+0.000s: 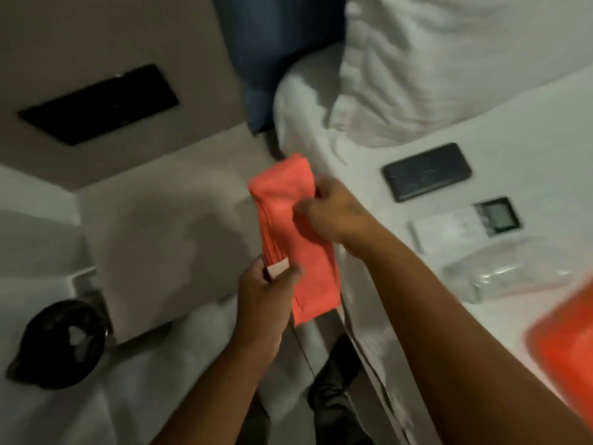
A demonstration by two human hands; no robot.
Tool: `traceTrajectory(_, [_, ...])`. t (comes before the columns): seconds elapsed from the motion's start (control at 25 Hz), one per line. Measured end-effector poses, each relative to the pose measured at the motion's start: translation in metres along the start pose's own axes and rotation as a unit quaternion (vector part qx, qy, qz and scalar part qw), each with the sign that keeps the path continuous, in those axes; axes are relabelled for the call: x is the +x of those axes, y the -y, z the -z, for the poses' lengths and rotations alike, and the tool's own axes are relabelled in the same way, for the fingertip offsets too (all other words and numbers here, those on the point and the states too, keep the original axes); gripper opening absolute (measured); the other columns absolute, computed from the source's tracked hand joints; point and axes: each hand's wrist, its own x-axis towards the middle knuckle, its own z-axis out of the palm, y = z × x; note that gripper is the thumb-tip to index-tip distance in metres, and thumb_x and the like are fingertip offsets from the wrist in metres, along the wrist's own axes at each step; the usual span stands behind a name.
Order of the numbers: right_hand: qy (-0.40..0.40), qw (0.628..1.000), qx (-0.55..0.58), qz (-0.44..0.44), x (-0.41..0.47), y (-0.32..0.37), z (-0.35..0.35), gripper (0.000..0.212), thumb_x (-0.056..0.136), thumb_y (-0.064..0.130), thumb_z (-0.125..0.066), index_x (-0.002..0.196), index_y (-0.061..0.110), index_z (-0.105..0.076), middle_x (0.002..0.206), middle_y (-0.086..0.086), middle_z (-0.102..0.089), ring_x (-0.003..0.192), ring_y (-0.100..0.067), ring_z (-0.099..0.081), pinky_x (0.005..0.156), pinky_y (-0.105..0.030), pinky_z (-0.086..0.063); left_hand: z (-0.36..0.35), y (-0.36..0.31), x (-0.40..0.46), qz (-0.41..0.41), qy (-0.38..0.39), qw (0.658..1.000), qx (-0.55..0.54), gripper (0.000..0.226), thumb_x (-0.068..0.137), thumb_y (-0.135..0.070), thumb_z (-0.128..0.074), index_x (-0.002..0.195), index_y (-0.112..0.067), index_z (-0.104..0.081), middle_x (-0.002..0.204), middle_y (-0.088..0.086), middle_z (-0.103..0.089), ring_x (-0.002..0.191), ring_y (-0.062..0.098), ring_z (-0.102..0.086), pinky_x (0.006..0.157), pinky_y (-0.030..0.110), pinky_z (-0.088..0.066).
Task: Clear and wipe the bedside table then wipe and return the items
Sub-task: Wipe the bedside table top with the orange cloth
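A: What do the two hands hold?

B: Both hold one folded orange cloth (287,232), kept in the air over the gap between the bedside table (167,239) and the bed (481,130). The left hand (266,297) is closed around the cloth's lower half, thumb pressed on a small white tag (278,270) at its fold. The right hand (333,216) is curled shut on the cloth's upper right edge.

A: Where are the task's items?

B: On the bed, along the edge nearest the bedside table. A dark phone (426,171) lies flat, farthest toward the pillow (465,59). Just beside it lies a white remote control (465,226) with a small screen. Next comes a clear plastic bottle (503,277), on its side; its contents cannot be judged, as the picture is blurred there. An orange object (564,348) fills the bed's near right corner of the view; it may be a tray or a lid.

A: Any containers on the floor?

B: A round black bin (57,345) stands beside the bedside table's left near corner. It is lined with a dark bag and holds a scrap of white paper (77,337).

A: And the bedside table?

B: Its pale top shows nothing resting on it. A black panel (99,104) sits on the wall behind its far edge.
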Motion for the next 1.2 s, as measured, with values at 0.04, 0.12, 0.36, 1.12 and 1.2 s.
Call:
traceTrajectory(0.04, [0.016,0.999,-0.029,-0.009,0.009,-0.006,-0.022,0.028,0.081,-0.001,-0.062,0.061,0.018,-0.055,0.046,0.015,-0.058,0.045,0.009,-0.052,0.048,-0.016,-0.045,0.010,0.016,0.014,0.024,-0.019,1.000,0.001,0.012,0.080,-0.005,-0.077,0.082,-0.016,-0.071,0.079,-0.002,-0.074,0.079,0.017,-0.067,0.071,0.032,-0.055])
traceTrajectory(0.12, [0.030,0.998,-0.047,-0.016,0.027,-0.016,-0.056,0.034,0.081,-0.007,-0.061,0.059,0.017,-0.052,0.049,0.013,-0.057,0.049,0.008,-0.050,0.042,-0.012,-0.038,0.020,0.040,0.044,0.052,-0.034,0.998,-0.005,0.018,0.083,0.000,-0.074,0.085,-0.017,-0.069,0.082,-0.001,-0.073,0.081,0.019,-0.067,0.072,0.031,-0.056])
traceTrajectory(0.36, [-0.054,0.974,-0.218,-0.014,0.107,-0.055,-0.103,0.047,0.094,0.015,-0.056,0.139,0.005,-0.048,0.138,-0.024,-0.055,0.124,-0.040,-0.057,0.101,-0.040,-0.046,0.013,0.057,0.124,0.023,-0.024,0.997,0.067,0.011,0.084,-0.017,-0.074,0.093,-0.020,-0.068,0.086,-0.002,-0.071,0.081,0.020,-0.070,0.077,0.035,-0.058])
traceTrajectory(1.12, [0.002,0.824,-0.522,0.220,0.236,-0.057,-0.224,0.071,0.102,0.057,-0.016,0.161,0.018,-0.008,0.168,-0.019,0.000,0.155,-0.040,0.003,0.125,-0.055,-0.005,0.214,0.122,0.222,-0.300,-0.042,0.692,0.655,0.073,0.096,-0.046,-0.043,0.155,-0.006,-0.032,0.164,0.015,-0.031,0.154,0.033,-0.024,0.125,0.051,-0.020])
traceTrajectory(1.2, [0.067,0.809,-0.521,0.263,0.157,-0.087,-0.240,0.068,0.104,0.052,-0.021,0.161,0.018,-0.010,0.168,-0.020,-0.003,0.155,-0.041,0.003,0.124,-0.056,-0.007,0.215,0.120,0.220,-0.294,-0.045,0.687,0.663,0.073,0.096,-0.046,-0.038,0.156,-0.005,-0.030,0.164,0.014,-0.031,0.154,0.032,-0.024,0.124,0.052,-0.022])
